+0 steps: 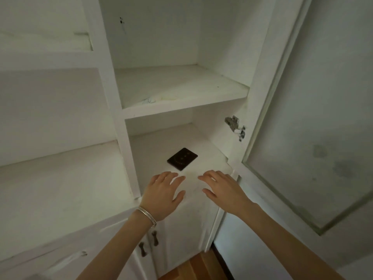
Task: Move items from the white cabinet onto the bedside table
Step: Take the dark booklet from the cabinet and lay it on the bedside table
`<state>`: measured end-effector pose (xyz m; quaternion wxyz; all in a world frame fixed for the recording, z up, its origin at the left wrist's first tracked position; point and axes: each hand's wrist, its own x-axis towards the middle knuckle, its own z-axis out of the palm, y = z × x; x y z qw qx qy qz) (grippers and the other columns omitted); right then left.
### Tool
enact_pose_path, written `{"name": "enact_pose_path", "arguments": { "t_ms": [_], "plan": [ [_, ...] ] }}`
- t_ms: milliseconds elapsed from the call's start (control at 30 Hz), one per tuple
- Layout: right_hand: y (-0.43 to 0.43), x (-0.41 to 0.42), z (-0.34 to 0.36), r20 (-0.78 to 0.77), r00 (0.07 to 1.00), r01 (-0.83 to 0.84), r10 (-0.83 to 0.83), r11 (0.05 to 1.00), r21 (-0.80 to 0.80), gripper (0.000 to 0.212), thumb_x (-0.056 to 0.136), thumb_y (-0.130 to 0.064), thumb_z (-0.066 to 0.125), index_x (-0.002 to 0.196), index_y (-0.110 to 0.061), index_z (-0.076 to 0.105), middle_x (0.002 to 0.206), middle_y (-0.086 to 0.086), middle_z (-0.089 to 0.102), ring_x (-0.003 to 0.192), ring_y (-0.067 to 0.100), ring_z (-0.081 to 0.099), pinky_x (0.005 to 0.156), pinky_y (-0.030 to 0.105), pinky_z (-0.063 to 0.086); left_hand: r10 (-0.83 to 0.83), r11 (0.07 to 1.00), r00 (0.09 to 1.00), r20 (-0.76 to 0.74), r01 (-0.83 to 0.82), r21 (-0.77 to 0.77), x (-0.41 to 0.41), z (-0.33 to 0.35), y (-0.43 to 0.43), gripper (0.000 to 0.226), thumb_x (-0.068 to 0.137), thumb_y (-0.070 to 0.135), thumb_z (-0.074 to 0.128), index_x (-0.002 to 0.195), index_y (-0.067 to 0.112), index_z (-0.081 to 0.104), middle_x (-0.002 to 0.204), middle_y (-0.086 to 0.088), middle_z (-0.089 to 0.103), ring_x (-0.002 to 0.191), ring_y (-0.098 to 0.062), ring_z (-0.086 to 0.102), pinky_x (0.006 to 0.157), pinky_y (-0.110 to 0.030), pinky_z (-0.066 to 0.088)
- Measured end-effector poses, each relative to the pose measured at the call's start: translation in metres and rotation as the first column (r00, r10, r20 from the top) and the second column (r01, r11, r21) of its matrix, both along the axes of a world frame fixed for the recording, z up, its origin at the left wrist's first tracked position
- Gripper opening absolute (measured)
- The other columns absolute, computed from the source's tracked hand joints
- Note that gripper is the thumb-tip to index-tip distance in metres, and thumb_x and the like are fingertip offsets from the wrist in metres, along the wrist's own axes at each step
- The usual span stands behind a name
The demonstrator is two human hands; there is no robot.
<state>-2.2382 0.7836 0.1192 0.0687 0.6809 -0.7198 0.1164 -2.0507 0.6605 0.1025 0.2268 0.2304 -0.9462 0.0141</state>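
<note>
A white cabinet (119, 110) is seen from above, filling most of the frame, with its frosted-glass door (314, 118) swung open at the right and a metal hinge (235, 126) fixed to the inner side wall. On the lower shelf (205, 146), just below the centre of the frame, a dark booklet (182, 159) is laid flat, with small gold marks on its cover. Both hands are held out palm down over the front part of that shelf, side by side but apart, with a strip of bare shelf showing between them. The left hand (163, 194) is placed directly below the booklet in the frame, its fingers spread and straight, their tips just short of the booklet's near corner and not touching it. The right hand (222, 188) is set lower right of the booklet, a little further from it, fingers likewise loosely spread. Nothing is gripped by either hand; whether the palms rest on the shelf cannot be told. Thin silver bangles (147, 216) are worn on the left wrist. Faint scuff marks are seen on the upper shelf (181, 87). Two dark handles (155, 238) on the lower doors and a patch of wooden floor (193, 267) are shown at the bottom of the frame.
</note>
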Motion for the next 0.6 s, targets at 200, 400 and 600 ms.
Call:
{"name": "enact_pose_path", "arguments": {
  "t_ms": [200,400,600],
  "plan": [
    [-0.062,-0.026,-0.008,0.043,0.998,-0.048,0.046,0.998,0.045,0.042,0.092,-0.022,0.055,0.133,-0.015,0.048,0.132,0.006,0.049,0.113,0.023,0.050,0.083,0.033,0.039,0.076,0.995,0.996,-0.037,-0.074,0.066,-0.019,-0.014,-0.040,0.047,0.085,0.043,0.039,0.112,0.016,0.067,0.105,-0.004,0.067,0.097,-0.025,0.064,0.077,-0.041,0.051],
    [-0.094,-0.061,-0.014,0.086,0.996,-0.014,0.009,0.998,0.067,0.045,0.092,-0.024,0.055,0.135,-0.018,0.046,0.138,0.000,0.044,0.120,0.019,0.044,0.090,0.031,0.036,0.107,0.990,0.994,-0.032,-0.103,0.100,-0.034,-0.026,-0.056,0.046,0.085,0.041,0.041,0.112,0.014,0.067,0.106,-0.005,0.067,0.098,-0.026,0.063,0.078,-0.041,0.051],
    [-0.139,-0.083,-0.016,0.104,0.989,-0.124,0.104,0.968,0.217,0.051,0.092,-0.026,0.056,0.140,-0.019,0.039,0.146,0.000,0.036,0.130,0.018,0.034,0.101,0.033,0.032,0.207,0.970,0.978,-0.007,-0.204,0.134,-0.046,-0.036,-0.061,0.047,0.084,0.041,0.042,0.111,0.013,0.067,0.108,-0.005,0.066,0.101,-0.027,0.062,0.080,-0.040,0.051]
  ]
}}
